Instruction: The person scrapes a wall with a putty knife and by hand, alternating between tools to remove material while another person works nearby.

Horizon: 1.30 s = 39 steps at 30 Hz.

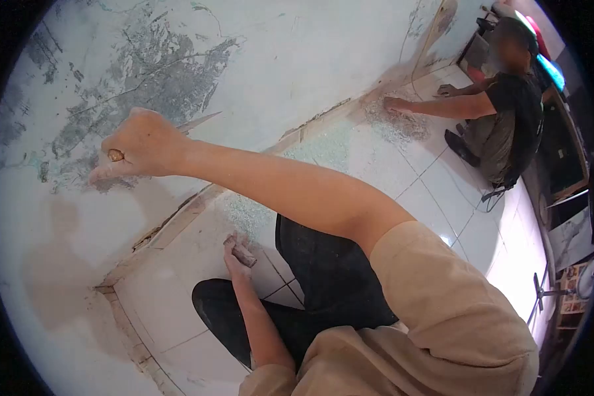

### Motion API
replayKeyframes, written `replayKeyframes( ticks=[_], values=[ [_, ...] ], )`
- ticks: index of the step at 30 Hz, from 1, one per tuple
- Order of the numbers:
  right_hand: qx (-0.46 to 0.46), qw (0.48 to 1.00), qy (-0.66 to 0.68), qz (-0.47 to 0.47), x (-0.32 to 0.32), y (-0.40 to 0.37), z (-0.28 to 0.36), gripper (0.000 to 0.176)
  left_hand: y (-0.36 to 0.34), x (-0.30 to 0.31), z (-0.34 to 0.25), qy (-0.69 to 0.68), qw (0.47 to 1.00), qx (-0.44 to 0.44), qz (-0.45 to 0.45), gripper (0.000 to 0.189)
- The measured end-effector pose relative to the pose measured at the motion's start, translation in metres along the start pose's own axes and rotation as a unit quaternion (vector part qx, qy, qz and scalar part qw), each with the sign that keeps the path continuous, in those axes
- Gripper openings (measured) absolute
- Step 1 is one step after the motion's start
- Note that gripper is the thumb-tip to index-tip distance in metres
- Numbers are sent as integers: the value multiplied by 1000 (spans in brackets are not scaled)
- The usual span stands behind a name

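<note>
My right hand (145, 142) is stretched out to the wall on the left, its fingers wrapped around a tool with a brown handle end (116, 155). A thin, tapering blade (202, 123) shows on the other side of the fist, close to the wall. Around the fist the wall (178, 66) has lost patches of its pale paint, and grey plaster is bare. Low over the floor near my knee is my left hand (239, 252), dusty and with curled fingers; I cannot tell whether it holds anything.
Pale flakes and dust (244, 214) lie on the white floor tiles (435, 188) along the wall's base. At the upper right a person (515, 105) in dark clothes crouches, one hand at a heap of debris (396, 122). A standing fan (541, 292) is at the far right.
</note>
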State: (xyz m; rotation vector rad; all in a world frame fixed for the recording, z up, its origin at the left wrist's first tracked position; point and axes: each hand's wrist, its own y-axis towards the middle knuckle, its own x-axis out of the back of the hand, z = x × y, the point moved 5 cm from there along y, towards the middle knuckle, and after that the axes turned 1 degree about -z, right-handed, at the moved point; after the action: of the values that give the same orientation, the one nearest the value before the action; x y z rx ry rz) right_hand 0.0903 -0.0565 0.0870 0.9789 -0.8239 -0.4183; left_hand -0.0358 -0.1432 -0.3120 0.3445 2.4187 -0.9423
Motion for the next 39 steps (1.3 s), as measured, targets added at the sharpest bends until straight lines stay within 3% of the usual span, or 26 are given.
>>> replayKeyframes(
  ticks=[5, 11, 13, 16, 17, 19, 26, 28, 29, 31, 34, 37, 39],
  values=[
    [27, 999, 9, -24, 3, 0, 7, 58, -3, -3, 0, 6, 1000, -2, -12, 55],
    [-52, 997, -37, 44, -5, -4, -14, 56, 3, 3, 1, -21, 1000, 5, -11, 49],
    [55, 997, -30, -37, 4, 4, 12, 56, 7, 4, 3, -15, 1000, -2, -2, 52],
    [104, 991, -47, -72, 1, 4, 23, 55, 0, 0, 3, -4, 1000, 1, -7, 56],
    [102, 991, -47, -73, 4, 1, 20, 55, -3, -3, 1, -2, 1000, 2, -7, 56],
    [57, 995, -70, 30, 1, -3, 10, 54, -5, -4, 0, -11, 1000, 2, -15, 58],
    [147, 987, 10, -58, -5, 2, 28, 57, 2, 0, 3, -3, 1000, 6, 5, 56],
    [-7, 995, 13, 100, -13, -6, 0, 58, 9, 8, 5, 8, 1000, 5, 17, 56],
    [-8, 995, 5, 99, -11, -7, 0, 58, 10, 9, 8, 9, 1000, 9, 24, 56],
    [39, 999, -17, 7, 1, 1, 20, 53, 9, 8, 3, -14, 1000, -17, -2, 55],
    [35, 999, -26, -17, 0, 6, 28, 49, 1, 0, 3, 6, 1000, -14, 7, 56],
    [-28, 997, -54, 42, 0, -1, 3, 46, -4, -4, 0, 12, 1000, 2, -13, 56],
    [-33, 998, -40, 31, 5, 0, -2, 46, -6, -4, -2, 15, 1000, -6, -12, 56]
  ],
)
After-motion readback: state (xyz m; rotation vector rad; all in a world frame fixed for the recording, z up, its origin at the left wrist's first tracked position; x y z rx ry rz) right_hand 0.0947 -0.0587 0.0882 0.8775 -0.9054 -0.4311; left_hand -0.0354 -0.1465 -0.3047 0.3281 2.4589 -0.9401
